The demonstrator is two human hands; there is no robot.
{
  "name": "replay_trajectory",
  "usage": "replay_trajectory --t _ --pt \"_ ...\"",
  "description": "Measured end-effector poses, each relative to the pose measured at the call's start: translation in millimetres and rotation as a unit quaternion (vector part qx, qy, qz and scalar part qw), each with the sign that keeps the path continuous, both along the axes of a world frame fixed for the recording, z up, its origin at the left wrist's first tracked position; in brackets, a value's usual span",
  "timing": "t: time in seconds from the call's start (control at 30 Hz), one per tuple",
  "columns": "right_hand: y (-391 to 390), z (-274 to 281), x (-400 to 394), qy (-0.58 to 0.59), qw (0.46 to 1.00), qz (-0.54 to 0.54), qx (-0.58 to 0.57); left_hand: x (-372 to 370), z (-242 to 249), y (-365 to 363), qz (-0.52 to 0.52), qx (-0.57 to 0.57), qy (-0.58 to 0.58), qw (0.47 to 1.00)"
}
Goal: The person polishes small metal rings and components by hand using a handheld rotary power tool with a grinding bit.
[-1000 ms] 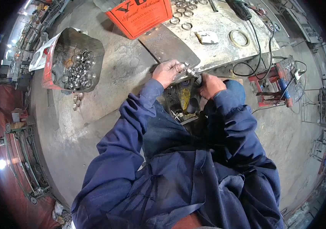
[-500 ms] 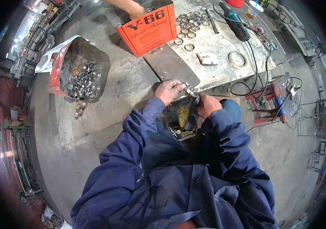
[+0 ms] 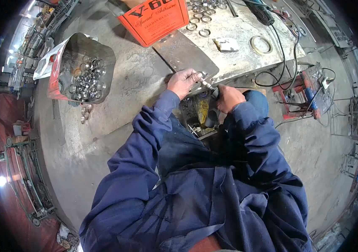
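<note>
My left hand is closed on a small metal ring near the table's front edge. My right hand grips a rotary tool with a dark body and a silver front end. The tool's tip points up and left and meets the ring, or lies very close to it; the exact contact is too small to tell. A dark metal plate lies on the table just beyond my left hand.
An open tin of metal rings lies at the left. An orange tin stands at the top. More rings, a larger ring and a green power tool are on the table. A red stand is at the right.
The view has shifted, so the table and tins sit higher in the picture. The other person's hand at the orange tin is now mostly out of view. Both my hands keep their hold.
</note>
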State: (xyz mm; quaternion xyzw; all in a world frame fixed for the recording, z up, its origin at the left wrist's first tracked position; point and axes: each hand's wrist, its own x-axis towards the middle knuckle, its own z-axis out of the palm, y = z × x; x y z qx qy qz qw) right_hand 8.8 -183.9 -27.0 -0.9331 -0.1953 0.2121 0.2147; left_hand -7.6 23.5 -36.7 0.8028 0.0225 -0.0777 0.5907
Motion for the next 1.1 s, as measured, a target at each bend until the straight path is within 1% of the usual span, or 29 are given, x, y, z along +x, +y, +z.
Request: replay_trajectory --t 0.03,0.1,0.17,0.2,0.27,0.33,0.4,0.43,0.53,0.57,0.6,0.63,0.67,0.7,0.77,0.83,0.9,1.03,1.1 --pt "2 -3 -2 -0.011 1.0 0.019 -0.002 0 1 0 0.0 0.0 -0.001 1.0" --pt "1 -1 2 -0.006 1.0 0.013 -0.009 -1 3 1 -0.004 0.006 -0.005 1.0" --pt "-2 11 6 -0.002 1.0 -0.011 0.022 0 2 0 0.002 0.028 -0.026 0.999" --pt "-4 6 7 -0.009 0.999 -0.009 0.03 0 0 0 0.008 0.05 -0.047 0.998" --pt "-2 -5 2 -0.006 1.0 0.008 0.022 -1 -2 0 0.009 0.044 -0.043 0.998" --pt "-2 -4 1 -0.008 1.0 0.024 0.015 1 -1 0 0.01 0.039 -0.044 0.998" --pt "-8 1 1 0.039 0.997 0.019 0.057 3 3 1 0.006 0.075 -0.023 0.997" --pt "-14 4 2 0.034 0.998 0.02 0.057 5 6 0 0.007 0.074 -0.027 0.997" --pt "-39 12 -3 -0.006 0.998 -0.032 0.049 11 16 -3 0.014 0.067 -0.026 0.997" --pt "-45 17 -6 -0.007 0.998 -0.029 0.048 15 19 -4 0.007 0.134 -0.032 0.991" --pt "-51 23 -9 -0.017 0.998 -0.052 0.042 18 21 -5 -0.001 0.2 -0.038 0.979" --pt "-55 32 -12 -0.028 0.996 -0.075 0.036 21 21 -6 0.0 0.2 -0.04 0.979" --pt "-59 45 -20 -0.027 0.993 -0.095 0.056 24 19 -7 0.003 0.193 -0.045 0.98" --pt "-63 50 -25 -0.029 0.993 -0.095 0.056 26 17 -8 0.006 0.185 -0.049 0.981" --pt "-69 56 -35 -0.057 0.989 -0.132 0.027 31 8 -7 0.003 0.188 -0.056 0.981" --pt "-78 55 -43 -0.073 0.989 -0.119 0.043 29 14 -10 0.001 0.191 -0.064 0.979" --pt "-81 50 -50 -0.079 0.988 -0.119 0.054 24 21 -13 -0.021 0.222 -0.062 0.973" --pt "-83 46 -55 -0.106 0.987 -0.104 0.057 20 25 -16 -0.022 0.249 -0.06 0.966" --pt "-83 48 -56 -0.102 0.987 -0.101 0.067 18 27 -16 -0.026 0.254 -0.079 0.964"
